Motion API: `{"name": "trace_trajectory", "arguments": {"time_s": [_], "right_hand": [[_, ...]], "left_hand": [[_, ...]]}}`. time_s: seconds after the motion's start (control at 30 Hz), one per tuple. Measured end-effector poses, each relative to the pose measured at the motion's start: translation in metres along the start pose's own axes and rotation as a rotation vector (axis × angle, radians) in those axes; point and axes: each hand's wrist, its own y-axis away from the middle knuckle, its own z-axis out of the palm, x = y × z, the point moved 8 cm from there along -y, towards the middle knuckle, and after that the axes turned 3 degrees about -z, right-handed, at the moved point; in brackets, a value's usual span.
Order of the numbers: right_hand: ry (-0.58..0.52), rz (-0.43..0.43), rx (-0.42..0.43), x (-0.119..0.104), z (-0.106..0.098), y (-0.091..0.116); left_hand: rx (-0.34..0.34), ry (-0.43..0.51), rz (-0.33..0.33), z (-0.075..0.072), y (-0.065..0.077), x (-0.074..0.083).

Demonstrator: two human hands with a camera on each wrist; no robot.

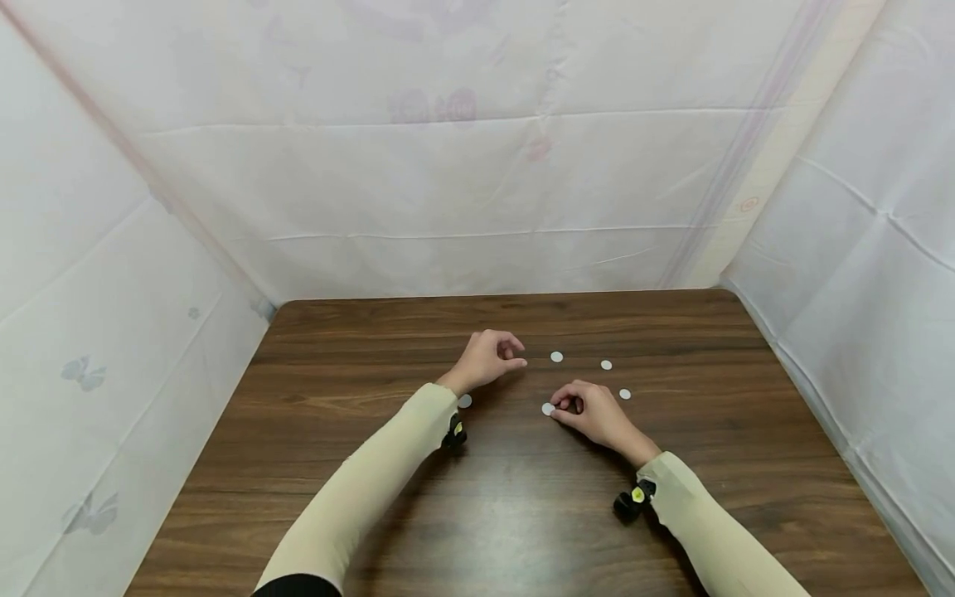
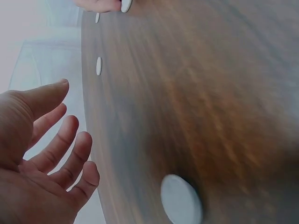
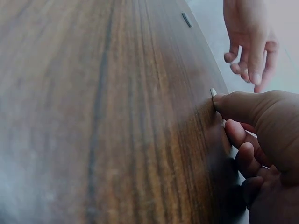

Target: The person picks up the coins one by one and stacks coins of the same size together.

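My right hand (image 1: 594, 413) is low over the table with its thumb and index finger at the edge of a small white disc (image 1: 548, 409), pinching it. In the right wrist view only a thin edge of that disc (image 3: 213, 92) shows past the thumb. My left hand (image 1: 483, 360) hovers above the table, fingers loosely bent and apart, holding nothing. Under its wrist lies another white disc (image 1: 466, 401), seen large in the left wrist view as a pale round piece (image 2: 181, 199).
Beyond and right of the hands lie more white discs: one at the back (image 1: 556, 356), one farther right (image 1: 606, 365) and one beside the right hand (image 1: 625, 394). The brown wooden table (image 1: 313, 464) meets white sheeting (image 1: 477, 182) at its back and sides.
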Motion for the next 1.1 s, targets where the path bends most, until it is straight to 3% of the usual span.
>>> {"name": "trace_trajectory", "arguments": {"time_s": [0.3, 0.57, 0.9, 1.1], "right_hand": [[-0.003, -0.004, 0.002, 0.001, -0.001, -0.001], [-0.010, -0.002, -0.005, 0.002, -0.001, 0.000], [-0.019, -0.014, 0.008, 0.004, 0.000, 0.000], [-0.025, -0.036, 0.023, 0.002, -0.001, 0.000]], "left_hand": [[-0.034, -0.025, -0.044, 0.013, -0.025, 0.011], [-0.080, -0.095, -0.062, 0.028, -0.042, 0.011], [-0.136, -0.116, -0.099, 0.046, -0.055, 0.010], [-0.161, -0.125, -0.086, 0.053, -0.060, 0.014]]}}
